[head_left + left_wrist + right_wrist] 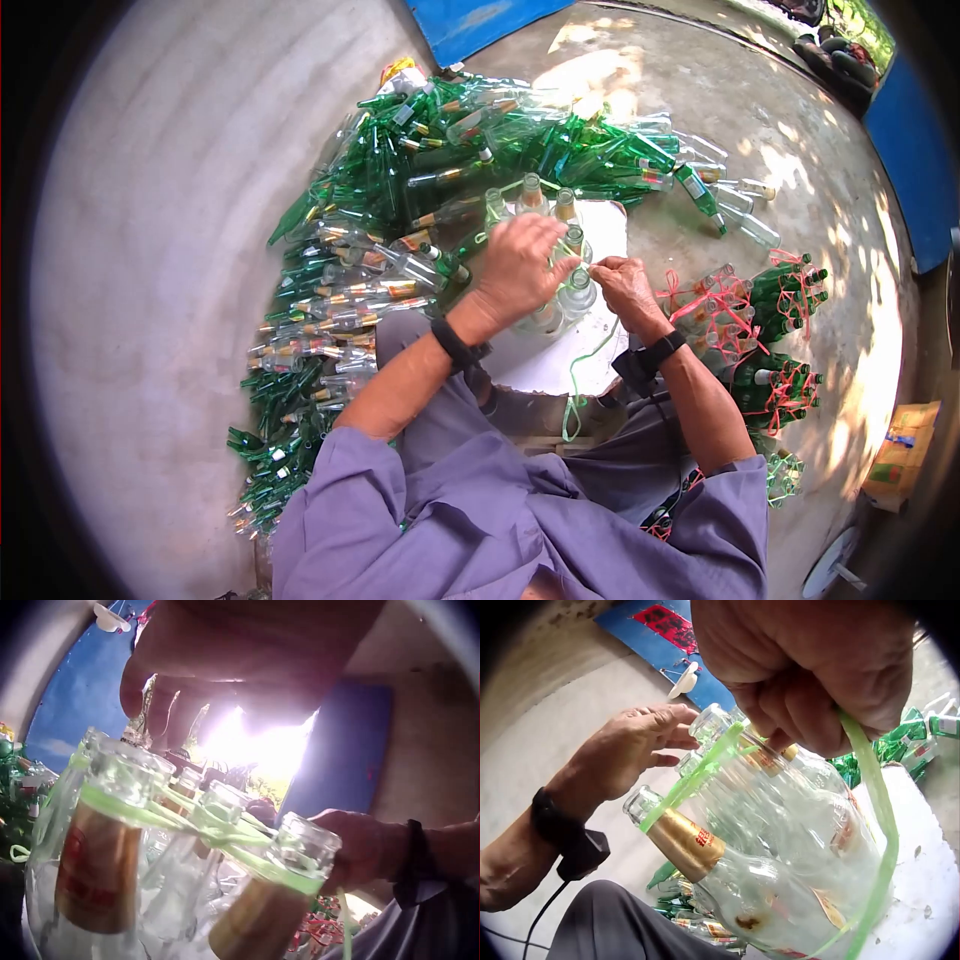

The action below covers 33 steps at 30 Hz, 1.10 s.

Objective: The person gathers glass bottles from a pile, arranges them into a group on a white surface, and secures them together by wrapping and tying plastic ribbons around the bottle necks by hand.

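A cluster of clear glass bottles (577, 296) with gold neck labels stands upright on a white board (600, 370) between the person's knees. Light green plastic strapping (876, 825) runs round the necks and crosses between them, as the left wrist view shows. The right hand (630, 292), at the right side of the cluster, grips the strapping in curled fingers, and a loose tail hangs down from it. Over the bottle tops lies the left hand (515, 268), its fingers extended beside a neck (709, 724) and holding nothing visible.
Heaps of loose green and clear bottles (400, 185) curve round the far and left sides. Bundles tied with red strapping (720, 310) stand at the right. Blue door panels (480, 25) are at the back, and a yellowish carton (898, 455) lies far right.
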Each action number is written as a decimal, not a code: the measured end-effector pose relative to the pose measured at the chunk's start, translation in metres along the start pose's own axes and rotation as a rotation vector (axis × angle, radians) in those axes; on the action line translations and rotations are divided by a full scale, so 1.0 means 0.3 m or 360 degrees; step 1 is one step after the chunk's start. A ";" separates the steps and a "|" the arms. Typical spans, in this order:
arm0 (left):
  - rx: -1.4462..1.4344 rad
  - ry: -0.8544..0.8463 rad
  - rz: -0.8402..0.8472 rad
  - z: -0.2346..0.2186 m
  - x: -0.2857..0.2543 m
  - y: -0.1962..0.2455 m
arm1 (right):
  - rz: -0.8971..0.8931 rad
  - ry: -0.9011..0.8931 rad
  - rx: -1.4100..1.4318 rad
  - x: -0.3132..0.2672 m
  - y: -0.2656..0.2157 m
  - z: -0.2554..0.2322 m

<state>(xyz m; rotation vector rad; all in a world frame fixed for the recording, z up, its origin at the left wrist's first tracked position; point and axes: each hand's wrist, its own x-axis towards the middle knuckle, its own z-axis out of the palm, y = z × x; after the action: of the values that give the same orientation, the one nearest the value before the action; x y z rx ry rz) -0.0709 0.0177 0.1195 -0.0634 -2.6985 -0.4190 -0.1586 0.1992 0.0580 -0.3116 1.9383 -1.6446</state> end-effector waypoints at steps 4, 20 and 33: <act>0.0086 0.0066 0.0150 0.109 -0.035 0.059 | -0.0116 0.0078 -0.0101 0.001 0.006 0.000; 0.0037 -0.0070 -0.0037 0.130 -0.041 0.051 | -0.0567 0.0114 -0.0440 -0.002 0.024 -0.060; 0.0067 -0.0110 -0.0106 0.123 -0.041 0.049 | -0.0566 0.0091 -0.0514 -0.054 -0.010 -0.077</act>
<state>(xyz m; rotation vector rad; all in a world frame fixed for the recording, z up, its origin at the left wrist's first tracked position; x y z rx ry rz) -0.0724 0.0429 0.0865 0.0245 -2.7824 -0.3860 -0.1589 0.2262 0.0671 -0.7824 2.2946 -1.5548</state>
